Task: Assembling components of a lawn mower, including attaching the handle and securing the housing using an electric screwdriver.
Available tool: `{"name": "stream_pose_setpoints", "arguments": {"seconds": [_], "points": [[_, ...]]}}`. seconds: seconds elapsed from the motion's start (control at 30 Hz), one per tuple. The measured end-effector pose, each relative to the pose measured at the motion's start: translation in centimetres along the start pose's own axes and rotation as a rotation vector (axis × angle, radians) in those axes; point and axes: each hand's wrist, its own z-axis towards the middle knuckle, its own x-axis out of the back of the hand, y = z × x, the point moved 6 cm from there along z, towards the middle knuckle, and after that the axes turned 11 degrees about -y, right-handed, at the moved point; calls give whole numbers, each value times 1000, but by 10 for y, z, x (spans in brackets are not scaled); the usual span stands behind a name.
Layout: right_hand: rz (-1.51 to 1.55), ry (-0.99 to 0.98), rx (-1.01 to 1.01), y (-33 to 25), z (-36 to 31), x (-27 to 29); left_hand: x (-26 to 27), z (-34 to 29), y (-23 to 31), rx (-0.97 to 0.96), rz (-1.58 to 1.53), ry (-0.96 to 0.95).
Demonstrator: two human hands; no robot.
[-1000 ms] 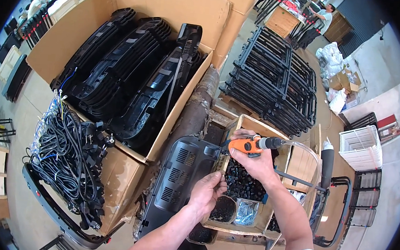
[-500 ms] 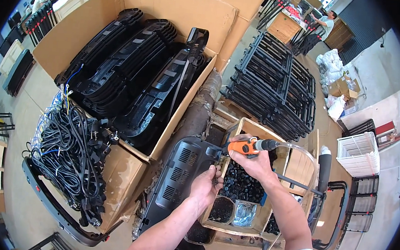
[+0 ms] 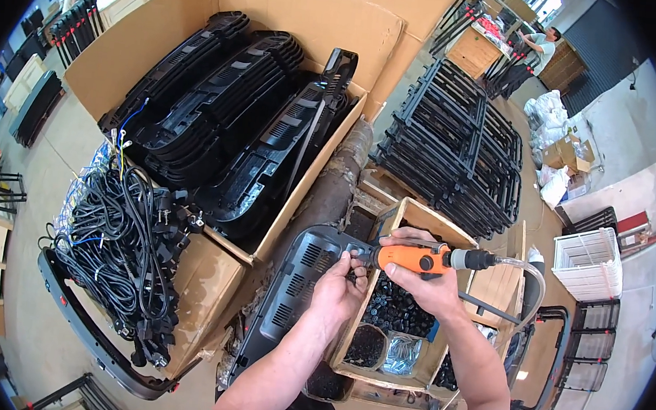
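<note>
My right hand (image 3: 431, 289) is wrapped round an orange air screwdriver (image 3: 415, 259), held level with its tip pointing left and a clear hose (image 3: 536, 277) running from its back end. The tip meets the right end of a black vented plastic cover (image 3: 280, 309), which lies before me on a thick brown roll (image 3: 328, 182). My left hand (image 3: 336, 292) is closed in a pinch at that end of the cover, right beside the tip. Whatever sits between its fingertips is too small to make out.
A wooden box (image 3: 387, 381) at right holds small black parts (image 3: 396, 312) and a bag of metal pieces (image 3: 402, 354). At left stand a large carton (image 3: 298, 2) of black covers (image 3: 221, 96) and heaped black cables (image 3: 121, 243). Black frames (image 3: 452, 149) are stacked behind; a person (image 3: 541, 48) stands far right.
The screwdriver has swung from pointing partly away to lying level, its tip now at the cover's end. My left hand has moved slightly up toward the tip. The view has shifted a little.
</note>
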Motion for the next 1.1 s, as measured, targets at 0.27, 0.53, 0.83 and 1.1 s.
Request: {"name": "stream_pose_setpoints", "arguments": {"seconds": [0.27,0.53,0.83,1.1], "points": [[29,54,30,-2,25,-8,-14,-7,5,-40,206,-27],[22,31,86,19,59,-11,-8,-41,4,24,493,-132],[-77,-29,57,32,74,-21,16,-50,6,-10,447,-37],[-62,-63,91,28,77,-25,27,-54,15,-42,389,-10]]}}
